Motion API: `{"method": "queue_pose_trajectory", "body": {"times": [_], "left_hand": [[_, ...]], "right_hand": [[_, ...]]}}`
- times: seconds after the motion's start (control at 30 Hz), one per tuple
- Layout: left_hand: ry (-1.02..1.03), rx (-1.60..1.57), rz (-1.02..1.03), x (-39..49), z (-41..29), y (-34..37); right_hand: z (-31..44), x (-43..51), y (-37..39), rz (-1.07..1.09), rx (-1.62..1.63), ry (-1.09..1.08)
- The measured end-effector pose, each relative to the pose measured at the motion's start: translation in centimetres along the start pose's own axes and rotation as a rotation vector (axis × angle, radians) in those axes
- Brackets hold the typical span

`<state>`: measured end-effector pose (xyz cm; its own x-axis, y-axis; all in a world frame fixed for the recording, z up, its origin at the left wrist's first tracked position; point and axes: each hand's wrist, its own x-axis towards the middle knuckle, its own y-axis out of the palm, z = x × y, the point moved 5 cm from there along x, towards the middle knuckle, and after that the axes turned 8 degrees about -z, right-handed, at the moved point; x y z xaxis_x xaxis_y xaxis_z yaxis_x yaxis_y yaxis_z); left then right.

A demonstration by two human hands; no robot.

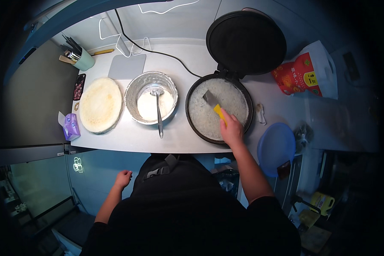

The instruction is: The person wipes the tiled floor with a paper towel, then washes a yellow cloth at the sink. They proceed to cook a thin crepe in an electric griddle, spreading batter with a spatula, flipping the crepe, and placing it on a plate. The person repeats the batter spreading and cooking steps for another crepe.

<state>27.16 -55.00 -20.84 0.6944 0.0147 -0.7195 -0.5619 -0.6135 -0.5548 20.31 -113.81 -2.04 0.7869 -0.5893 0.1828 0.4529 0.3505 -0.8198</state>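
My right hand grips the yellow handle of a scraper, whose flat metal blade is over a round pale sheet of batter in the black electric griddle. The griddle's round lid stands raised behind it. Left of the griddle, a metal bowl holds white batter and a metal ladle. Farther left lies a stack of round flatbreads. My left hand hangs below the counter's front edge with its fingers curled; nothing shows in it.
A black cable runs behind the bowl to the griddle. At left are a tissue pack, a phone and a green utensil cup. At right are a red and white bag, a crumpled wrapper and a blue basin.
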Motion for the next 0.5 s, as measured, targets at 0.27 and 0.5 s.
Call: {"method": "queue_pose_trajectory", "body": {"times": [0.27, 0.5], "left_hand": [[0.120, 0.165, 0.025, -1.5, -4.2, 0.6], [0.123, 0.106, 0.022, -1.2, -4.2, 0.7]], "right_hand": [[-4.1, 4.3, 0.8, -0.176, -0.042, 0.046], [-4.1, 4.9, 1.6, -0.121, -0.068, 0.033]]}}
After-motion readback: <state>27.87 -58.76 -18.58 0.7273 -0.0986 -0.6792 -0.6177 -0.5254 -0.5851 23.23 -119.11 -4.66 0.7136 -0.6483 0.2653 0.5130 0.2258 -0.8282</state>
